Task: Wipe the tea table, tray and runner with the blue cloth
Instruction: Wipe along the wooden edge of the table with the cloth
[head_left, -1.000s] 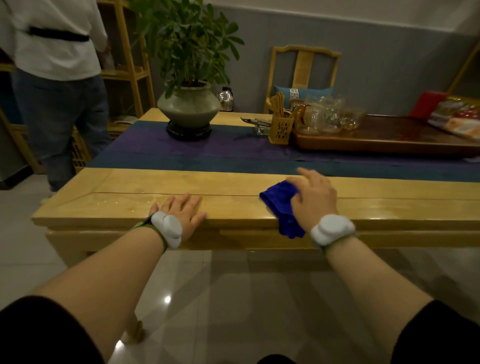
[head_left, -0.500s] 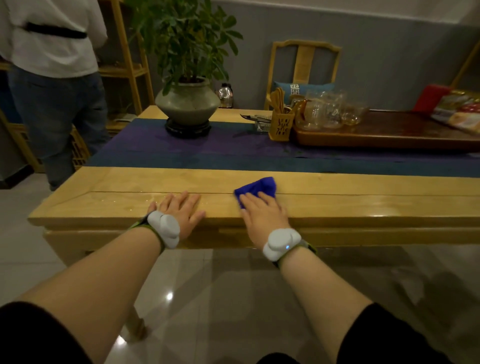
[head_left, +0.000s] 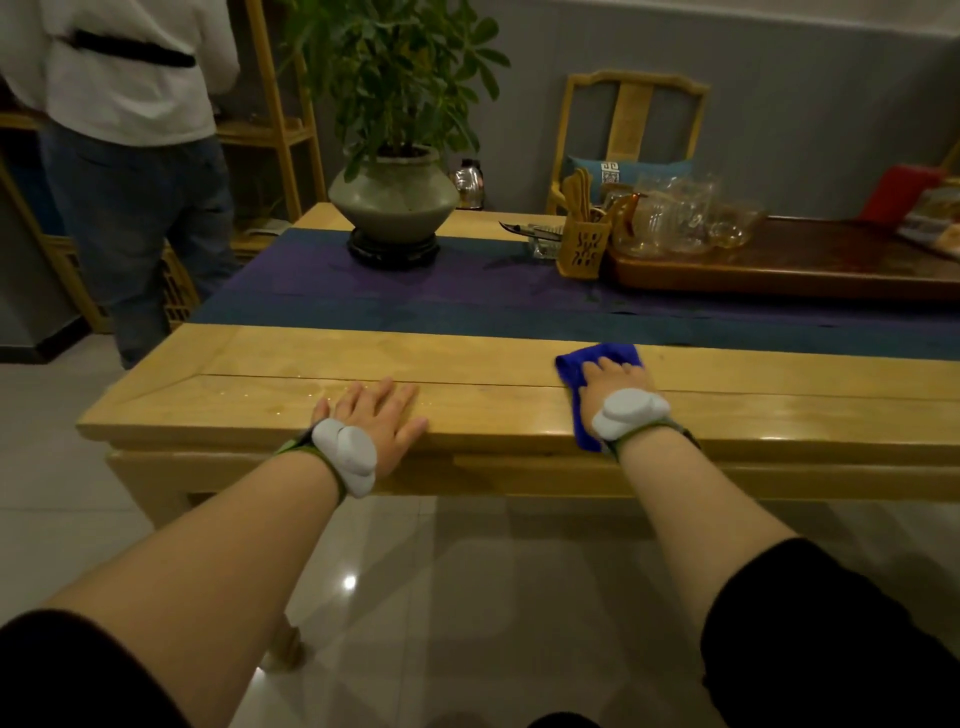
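Observation:
The blue cloth (head_left: 576, 374) lies on the near strip of the light wooden tea table (head_left: 467, 358), one corner hanging over the front edge. My right hand (head_left: 613, 384) presses flat on it with straight fingers. My left hand (head_left: 379, 415) rests flat on the bare tabletop near the left front corner, holding nothing. A dark purple and blue runner (head_left: 415, 301) covers the table's middle. The dark wooden tray (head_left: 805, 265) sits at the far right on the runner.
A potted plant (head_left: 395, 202) stands on the runner's far left. A wooden tool holder (head_left: 582, 247) and several glass cups (head_left: 675, 218) crowd the tray's left end. A person (head_left: 124, 156) stands by the shelf at left. A wooden chair (head_left: 628, 130) is behind the table.
My right hand has slid the blue cloth to the right along the table's near strip, back from beside my left hand. My left hand has stayed in place.

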